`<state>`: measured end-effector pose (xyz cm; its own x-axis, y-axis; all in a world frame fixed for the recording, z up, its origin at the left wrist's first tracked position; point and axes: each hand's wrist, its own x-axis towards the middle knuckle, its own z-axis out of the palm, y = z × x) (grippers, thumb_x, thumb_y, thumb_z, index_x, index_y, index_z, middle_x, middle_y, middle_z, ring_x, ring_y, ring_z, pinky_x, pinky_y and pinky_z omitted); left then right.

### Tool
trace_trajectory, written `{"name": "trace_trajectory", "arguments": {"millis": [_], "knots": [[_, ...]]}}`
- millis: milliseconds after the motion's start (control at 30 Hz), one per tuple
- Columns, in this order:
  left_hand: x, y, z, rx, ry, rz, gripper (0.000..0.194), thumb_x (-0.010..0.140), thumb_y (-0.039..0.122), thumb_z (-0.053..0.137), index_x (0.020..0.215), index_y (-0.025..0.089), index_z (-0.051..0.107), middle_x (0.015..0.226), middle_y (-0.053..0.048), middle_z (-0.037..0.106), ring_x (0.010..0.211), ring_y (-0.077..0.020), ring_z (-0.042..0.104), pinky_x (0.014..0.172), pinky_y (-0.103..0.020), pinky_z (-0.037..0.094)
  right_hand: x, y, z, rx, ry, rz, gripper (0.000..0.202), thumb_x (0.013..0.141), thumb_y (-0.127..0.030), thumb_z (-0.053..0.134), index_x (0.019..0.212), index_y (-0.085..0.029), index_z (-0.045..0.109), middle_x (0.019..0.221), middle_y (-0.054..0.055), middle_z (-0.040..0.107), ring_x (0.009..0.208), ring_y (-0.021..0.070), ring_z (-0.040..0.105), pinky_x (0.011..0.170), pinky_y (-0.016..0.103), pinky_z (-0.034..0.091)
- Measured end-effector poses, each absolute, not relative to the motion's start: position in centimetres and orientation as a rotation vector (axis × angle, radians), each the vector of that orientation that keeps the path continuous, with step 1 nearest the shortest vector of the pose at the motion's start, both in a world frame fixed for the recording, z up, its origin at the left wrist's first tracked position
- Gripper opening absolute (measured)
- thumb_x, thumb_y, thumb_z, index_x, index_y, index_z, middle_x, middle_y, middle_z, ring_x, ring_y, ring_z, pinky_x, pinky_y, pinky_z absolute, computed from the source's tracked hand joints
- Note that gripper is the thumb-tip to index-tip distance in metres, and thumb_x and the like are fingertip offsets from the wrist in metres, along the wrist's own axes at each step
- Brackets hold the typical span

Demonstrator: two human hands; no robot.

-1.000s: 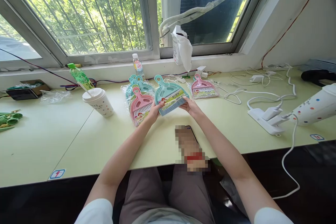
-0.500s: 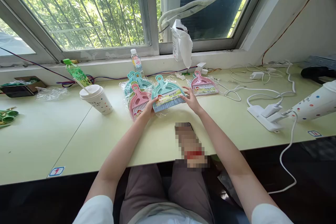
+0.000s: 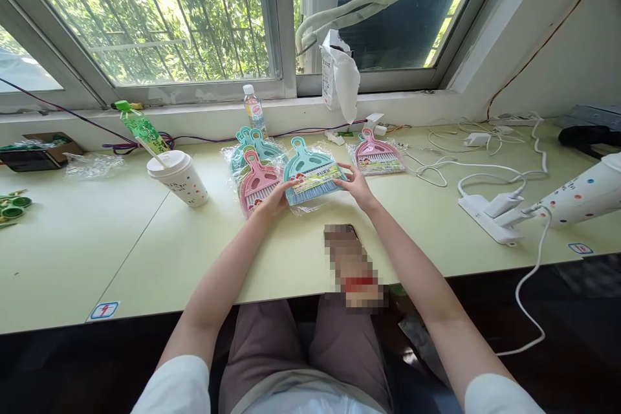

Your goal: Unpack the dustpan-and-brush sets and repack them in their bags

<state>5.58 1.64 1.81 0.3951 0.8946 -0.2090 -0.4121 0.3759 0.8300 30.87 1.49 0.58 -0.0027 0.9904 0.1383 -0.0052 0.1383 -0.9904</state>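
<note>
Between my hands is a teal dustpan-and-brush set (image 3: 313, 174) in clear plastic, its handle pointing toward the window. My left hand (image 3: 275, 199) grips its lower left corner, and my right hand (image 3: 356, 185) holds its right edge. Just left of it lies a pink set (image 3: 259, 182), partly behind my left hand, with teal sets (image 3: 256, 150) behind that one. Another wrapped pink set (image 3: 376, 154) rests to the right, beyond my right hand.
A white lidded cup (image 3: 178, 178) with a straw and a green bottle (image 3: 143, 129) stand left. A clear bottle (image 3: 255, 110) is by the sill. A blurred phone-like object (image 3: 347, 252) lies in front. White cables and a power strip (image 3: 488, 220) are right.
The teal set in my hands has shifted slightly right and tilted a little. Both hands still hold it, and the camera view has moved slightly.
</note>
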Motion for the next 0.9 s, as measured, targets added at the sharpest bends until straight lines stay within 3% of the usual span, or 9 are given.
{"name": "trace_trajectory", "arguments": {"millis": [200, 367, 600, 733, 800, 900], "knots": [[5.7, 1.6, 2.0, 0.736, 0.787, 0.969, 0.038, 0.083, 0.015, 0.065, 0.120, 0.008, 0.063, 0.099, -0.013, 0.076, 0.092, -0.0263, 0.074, 0.087, -0.039, 0.061, 30.9, 0.9, 1.2, -1.061, -1.315, 1.195, 0.080, 0.065, -0.045, 0.085, 0.136, -0.026, 0.052, 0.111, 0.007, 0.074, 0.102, 0.0244, 0.071, 0.092, 0.046, 0.061], [5.7, 1.5, 2.2, 0.689, 0.783, 0.988, 0.033, 0.085, 0.019, 0.061, 0.117, 0.008, 0.064, 0.094, -0.013, 0.076, 0.091, -0.0261, 0.074, 0.086, -0.039, 0.062, 31.9, 0.7, 1.7, -0.964, -1.308, 1.343, 0.053, 0.084, -0.048, 0.069, 0.131, -0.027, 0.055, 0.113, 0.004, 0.074, 0.105, 0.0212, 0.070, 0.090, 0.044, 0.063], [5.7, 1.2, 2.7, 0.689, 0.800, 1.037, 0.035, 0.086, 0.021, 0.059, 0.120, 0.010, 0.061, 0.096, -0.011, 0.075, 0.091, -0.0248, 0.074, 0.087, -0.038, 0.061, 32.6, 0.3, 2.1, -0.885, -1.356, 1.463, 0.065, 0.079, -0.041, 0.076, 0.138, -0.031, 0.051, 0.120, 0.002, 0.073, 0.107, 0.0199, 0.070, 0.090, 0.037, 0.063], [5.5, 1.0, 2.9, 0.651, 0.778, 1.049, 0.039, 0.087, 0.026, 0.056, 0.123, 0.011, 0.058, 0.097, -0.013, 0.075, 0.092, -0.0279, 0.074, 0.085, -0.043, 0.062, 32.9, 0.5, 2.2, -0.888, -1.373, 1.404, 0.055, 0.083, -0.049, 0.069, 0.134, -0.030, 0.059, 0.122, 0.003, 0.073, 0.102, 0.0223, 0.072, 0.089, 0.042, 0.063], [5.5, 0.9, 3.0, 0.640, 0.763, 1.043, 0.044, 0.086, 0.032, 0.058, 0.125, 0.012, 0.056, 0.099, -0.014, 0.075, 0.092, -0.0300, 0.073, 0.084, -0.047, 0.062, 32.8, 0.5, 2.4, -0.909, -1.394, 1.279, 0.051, 0.084, -0.051, 0.065, 0.132, -0.033, 0.062, 0.132, 0.003, 0.068, 0.108, 0.0244, 0.071, 0.091, 0.044, 0.061], [5.5, 0.9, 3.0, 0.641, 0.764, 1.048, 0.050, 0.084, 0.038, 0.061, 0.127, 0.013, 0.055, 0.100, -0.015, 0.074, 0.092, -0.0322, 0.073, 0.084, -0.049, 0.062, 32.4, 0.0, 3.2, -0.915, -1.492, 0.987, 0.061, 0.079, -0.048, 0.073, 0.138, -0.043, 0.055, 0.154, -0.003, 0.047, 0.132, 0.0273, 0.056, 0.101, 0.047, 0.055]]}}
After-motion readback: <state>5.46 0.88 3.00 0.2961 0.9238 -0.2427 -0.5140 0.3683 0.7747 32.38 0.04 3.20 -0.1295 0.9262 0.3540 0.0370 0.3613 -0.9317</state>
